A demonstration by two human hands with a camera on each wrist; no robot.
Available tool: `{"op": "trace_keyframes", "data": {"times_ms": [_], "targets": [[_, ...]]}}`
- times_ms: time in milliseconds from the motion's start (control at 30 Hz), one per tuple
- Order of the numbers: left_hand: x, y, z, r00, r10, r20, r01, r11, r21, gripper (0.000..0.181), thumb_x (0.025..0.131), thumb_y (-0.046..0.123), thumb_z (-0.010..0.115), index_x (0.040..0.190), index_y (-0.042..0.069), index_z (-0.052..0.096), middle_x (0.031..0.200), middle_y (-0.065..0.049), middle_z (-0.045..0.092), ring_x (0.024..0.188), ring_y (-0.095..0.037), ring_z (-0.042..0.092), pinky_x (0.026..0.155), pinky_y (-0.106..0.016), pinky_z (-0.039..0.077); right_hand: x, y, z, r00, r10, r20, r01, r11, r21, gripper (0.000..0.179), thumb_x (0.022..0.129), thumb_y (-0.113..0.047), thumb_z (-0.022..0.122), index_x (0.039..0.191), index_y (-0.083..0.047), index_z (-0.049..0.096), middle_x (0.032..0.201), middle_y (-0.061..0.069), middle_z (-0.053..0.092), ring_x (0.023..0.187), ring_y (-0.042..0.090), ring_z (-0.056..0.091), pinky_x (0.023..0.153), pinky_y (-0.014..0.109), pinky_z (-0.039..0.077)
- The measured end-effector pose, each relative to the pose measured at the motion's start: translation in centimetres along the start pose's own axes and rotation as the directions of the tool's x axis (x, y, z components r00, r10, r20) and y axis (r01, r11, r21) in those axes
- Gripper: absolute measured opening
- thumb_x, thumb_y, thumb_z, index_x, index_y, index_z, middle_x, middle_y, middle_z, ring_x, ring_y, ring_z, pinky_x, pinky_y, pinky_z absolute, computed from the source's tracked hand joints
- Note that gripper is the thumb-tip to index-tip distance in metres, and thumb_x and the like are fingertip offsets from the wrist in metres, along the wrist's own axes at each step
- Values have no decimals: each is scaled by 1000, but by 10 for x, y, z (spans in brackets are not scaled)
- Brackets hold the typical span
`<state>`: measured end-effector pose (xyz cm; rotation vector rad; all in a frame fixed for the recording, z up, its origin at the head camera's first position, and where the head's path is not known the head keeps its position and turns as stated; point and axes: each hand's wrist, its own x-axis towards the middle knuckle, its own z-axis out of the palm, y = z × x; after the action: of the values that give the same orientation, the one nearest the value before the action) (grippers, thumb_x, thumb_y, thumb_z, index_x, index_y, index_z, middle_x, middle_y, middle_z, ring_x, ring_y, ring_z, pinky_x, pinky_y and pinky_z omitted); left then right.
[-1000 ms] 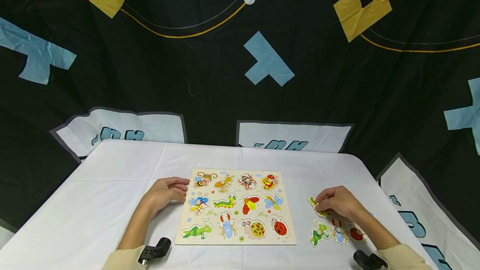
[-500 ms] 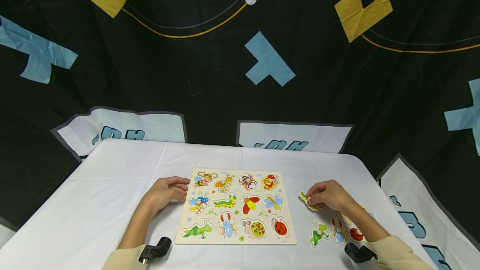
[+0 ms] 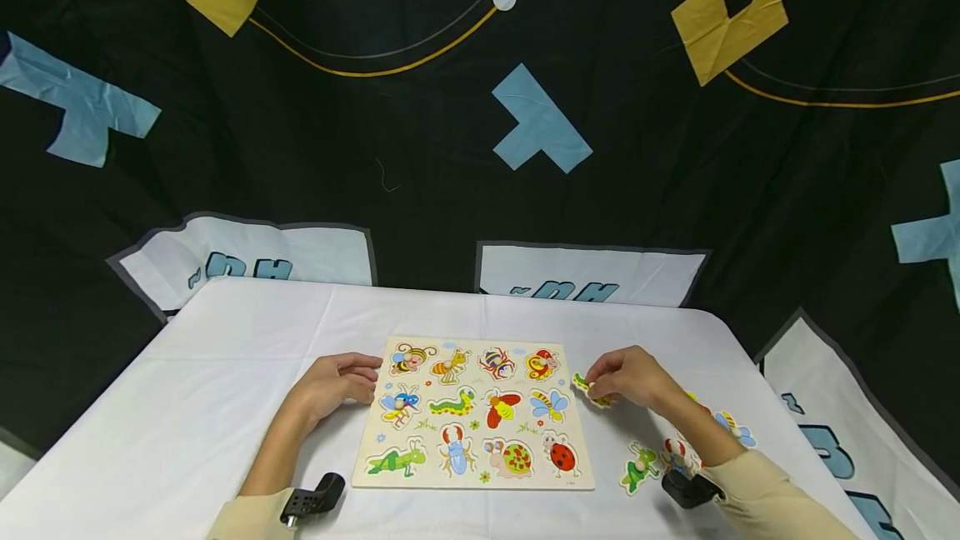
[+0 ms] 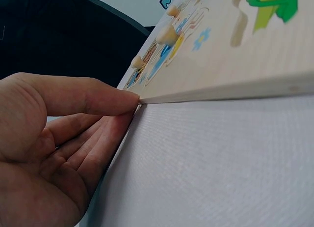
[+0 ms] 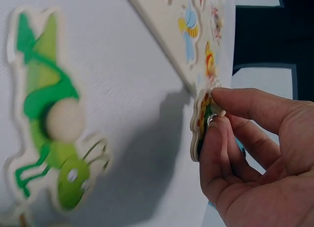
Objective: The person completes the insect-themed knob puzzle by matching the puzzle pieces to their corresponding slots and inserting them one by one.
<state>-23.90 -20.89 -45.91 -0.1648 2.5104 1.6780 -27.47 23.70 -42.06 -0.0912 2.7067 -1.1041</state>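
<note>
A wooden peg puzzle board (image 3: 431, 482) with insect pictures lies on the white-covered table. My left hand (image 3: 333, 390) rests at its left edge; in the left wrist view the straight thumb (image 4: 93, 94) touches the board's corner edge, the other fingers beside it. My right hand (image 3: 630, 375) pinches a caterpillar puzzle piece (image 3: 580, 384) by its small knob, just off the board's upper right side. The right wrist view shows this caterpillar piece (image 5: 197, 126) tilted on edge between thumb and fingers, its face partly hidden by them.
Right of the board lie loose pieces: a green grasshopper (image 3: 638, 468), a stag beetle (image 3: 678, 455) and a dragonfly (image 3: 733, 423); the right forearm covers others. Some pictures on the board carry wooden knobs (image 4: 168, 35). A dark curtain (image 3: 420, 190) hangs behind the table.
My right hand has moved left and slightly away from me with the caterpillar piece, from the loose pieces to beside the board. The left hand has stayed at the board's edge.
</note>
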Motion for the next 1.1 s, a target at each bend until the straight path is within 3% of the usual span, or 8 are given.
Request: {"op": "trace_keyframes", "data": {"times_ms": [500, 833, 1100], "targets": [[1, 0, 1, 1000, -2, -7, 2, 1000, -6, 61, 69, -5, 76, 129, -5, 64, 107, -13, 71, 86, -17, 67, 74, -26, 51, 10, -33, 26, 997, -75, 35, 73, 996, 56, 13, 73, -5, 83, 84, -7, 76, 77, 1, 69, 68, 16, 57, 64, 33, 49], [1, -1, 0, 1000, -4, -6, 4, 1000, 5, 60, 70, -3, 77, 129, -3, 64, 107, -12, 71, 86, -15, 66, 76, -26, 50, 16, -50, 42, 993, -108, 54, 106, 994, 40, 9, 73, -7, 82, 80, -10, 77, 78, 1, 68, 70, 16, 57, 63, 31, 47], [-1, 0, 0, 1000, 11, 13, -10, 999, -39, 61, 69, -5, 74, 128, -5, 64, 108, -14, 71, 88, -16, 67, 75, -24, 52, 18, -60, 54, 984, -152, 94, 148, 987, 56, 9, 75, -5, 82, 81, -8, 76, 75, 1, 67, 67, 16, 57, 60, 29, 46]]}}
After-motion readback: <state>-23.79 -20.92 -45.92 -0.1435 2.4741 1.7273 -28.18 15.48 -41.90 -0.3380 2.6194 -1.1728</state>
